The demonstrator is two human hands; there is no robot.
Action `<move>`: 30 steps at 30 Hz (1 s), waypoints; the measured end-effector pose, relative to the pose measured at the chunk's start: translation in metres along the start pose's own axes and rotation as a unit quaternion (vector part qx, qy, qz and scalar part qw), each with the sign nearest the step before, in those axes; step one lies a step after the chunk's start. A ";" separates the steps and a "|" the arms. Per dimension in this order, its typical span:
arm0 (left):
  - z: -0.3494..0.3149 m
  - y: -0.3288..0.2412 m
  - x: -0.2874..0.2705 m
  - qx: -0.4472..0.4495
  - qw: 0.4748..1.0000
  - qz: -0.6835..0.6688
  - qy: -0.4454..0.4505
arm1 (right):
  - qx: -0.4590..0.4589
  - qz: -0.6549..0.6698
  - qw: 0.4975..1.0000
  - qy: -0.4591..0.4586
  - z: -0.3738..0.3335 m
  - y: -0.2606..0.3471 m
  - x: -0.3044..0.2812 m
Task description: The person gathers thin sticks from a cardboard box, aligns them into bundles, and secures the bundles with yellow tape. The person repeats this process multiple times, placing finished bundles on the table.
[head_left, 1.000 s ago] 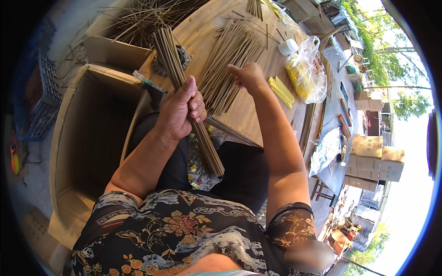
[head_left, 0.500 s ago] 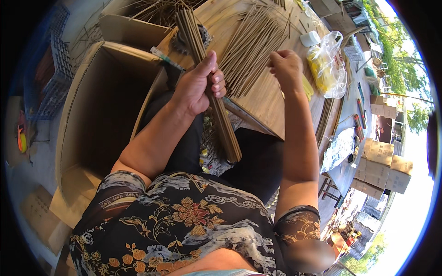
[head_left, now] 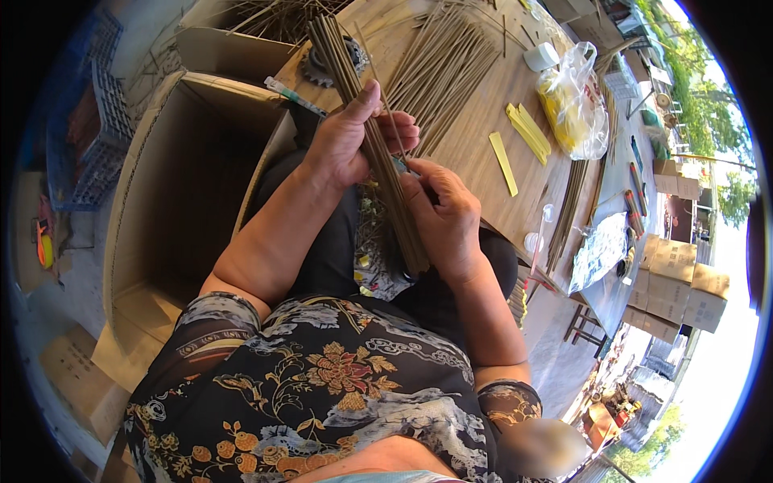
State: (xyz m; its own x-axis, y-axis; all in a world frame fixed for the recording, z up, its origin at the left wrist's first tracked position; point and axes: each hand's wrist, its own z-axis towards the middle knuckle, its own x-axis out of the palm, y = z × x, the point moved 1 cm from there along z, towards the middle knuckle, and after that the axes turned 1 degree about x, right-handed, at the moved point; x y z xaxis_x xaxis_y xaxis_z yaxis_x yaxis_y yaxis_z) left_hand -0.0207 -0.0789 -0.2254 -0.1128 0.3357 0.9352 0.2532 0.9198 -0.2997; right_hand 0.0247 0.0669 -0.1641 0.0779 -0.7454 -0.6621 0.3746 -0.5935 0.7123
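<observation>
A long bundle of thin brown sticks [head_left: 391,185] slants over my lap, its upper end above the table edge. My left hand [head_left: 338,149] holds it, thumb across the top and fingers partly uncurled on its right side. Close against the bundle, my right hand [head_left: 445,211] pinches the lower part of a single thin stick [head_left: 373,68], which runs up past the left fingers. Beyond both hands, many loose brown sticks [head_left: 451,68] lie side by side on the wooden table [head_left: 475,181].
Yellow strips [head_left: 504,164] lie on the table, near a clear plastic bag [head_left: 573,101] with yellow contents and a white cylinder [head_left: 541,56]. A dark toothed metal ring [head_left: 317,71] sits by the bundle's top. At my left stands an open cardboard box [head_left: 121,209].
My right hand has come down and left from over the table to the bundle, with a single stick in it. My left fingers have uncurled somewhat, and the yellow strips are now uncovered.
</observation>
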 end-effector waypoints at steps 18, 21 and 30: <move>0.001 -0.001 0.003 0.011 0.999 0.012 0.037 | 0.212 -0.016 0.977 -0.020 0.053 -0.082 -0.012; 0.002 -0.001 0.005 0.012 0.999 0.008 0.030 | 0.250 -0.132 0.959 0.005 0.073 -0.111 -0.009; 0.004 -0.002 0.000 -0.011 0.999 0.018 0.048 | 0.249 -0.164 0.954 0.022 0.085 -0.142 -0.007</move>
State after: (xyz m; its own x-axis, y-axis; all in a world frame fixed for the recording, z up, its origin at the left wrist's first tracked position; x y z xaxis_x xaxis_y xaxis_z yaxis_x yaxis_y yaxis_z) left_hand -0.0248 -0.0801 -0.2253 -0.0107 0.3455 0.9384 0.2770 0.9027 -0.3292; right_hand -0.1081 0.1304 -0.2412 0.0743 -0.4871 -0.8702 -0.0983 -0.8719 0.4797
